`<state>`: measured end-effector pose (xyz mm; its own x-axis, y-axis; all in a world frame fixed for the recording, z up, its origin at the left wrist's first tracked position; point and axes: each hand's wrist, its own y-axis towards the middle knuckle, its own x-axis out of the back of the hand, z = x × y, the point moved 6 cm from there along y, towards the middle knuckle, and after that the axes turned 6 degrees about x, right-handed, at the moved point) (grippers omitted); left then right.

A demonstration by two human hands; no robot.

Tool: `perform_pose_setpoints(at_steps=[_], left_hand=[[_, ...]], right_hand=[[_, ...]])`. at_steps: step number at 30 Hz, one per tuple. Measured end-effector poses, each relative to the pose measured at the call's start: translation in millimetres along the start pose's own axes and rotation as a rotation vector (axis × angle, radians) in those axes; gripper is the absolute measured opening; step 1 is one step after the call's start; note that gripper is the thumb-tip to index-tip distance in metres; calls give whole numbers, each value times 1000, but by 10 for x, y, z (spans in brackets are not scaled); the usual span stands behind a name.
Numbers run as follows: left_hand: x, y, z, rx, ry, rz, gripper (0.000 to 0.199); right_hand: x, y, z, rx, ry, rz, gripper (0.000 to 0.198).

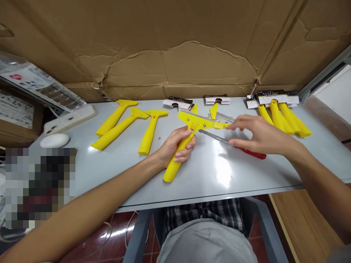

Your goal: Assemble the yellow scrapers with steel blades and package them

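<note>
My left hand (181, 146) is wrapped around the handle of a yellow scraper (173, 168), whose wide head points up and away from me. A thin metal strip runs along the head's far edge. Just right of that head, my right hand (255, 135) hovers with its fingers apart, nothing visibly held. Beneath it on the table lies what looks like a screwdriver, with a long metal shaft and a red handle (256, 154), partly covered by the hand. Behind the scraper head, small yellow pieces (214, 109) and metal strips lie close together, partly hidden.
Several yellow scraper handles (149, 135) lie on the left of the grey table (131, 193). At the right are carded scrapers (279, 117). Black-and-white cards (179, 103) sit at the back. A white mouse (55, 140) and power strip (70, 118) lie left; cardboard (175, 65) stands behind.
</note>
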<state>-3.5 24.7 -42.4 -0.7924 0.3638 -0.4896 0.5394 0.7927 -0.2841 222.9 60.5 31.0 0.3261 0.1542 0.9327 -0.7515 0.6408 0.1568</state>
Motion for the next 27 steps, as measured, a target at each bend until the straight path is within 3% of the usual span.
perform_pose_setpoints(at_steps=[3,6,10,13,17,27], left_hand=[[-6,5,-13,3,-33,-31,47],[1,15,-19,22,-73,-60,47],[55,12,-62,20,-160,-187,46],[97,-10,-114,-19,-238,-305,43],[99,-15,-130,-29,-273,-347,40],[97,4,-105,-37,-215,-353,35]], right_hand=[[-156,-342,-71,-69,-141,138,55],[-259,-596,-148,-148,-163,166,46],[-126,-818,-288,-168,-12,185,35],[253,-938,-446,-169,37,33,34],[635,-958,-524,-123,120,-175,34],[619,-672,-476,-63,143,-218,33]])
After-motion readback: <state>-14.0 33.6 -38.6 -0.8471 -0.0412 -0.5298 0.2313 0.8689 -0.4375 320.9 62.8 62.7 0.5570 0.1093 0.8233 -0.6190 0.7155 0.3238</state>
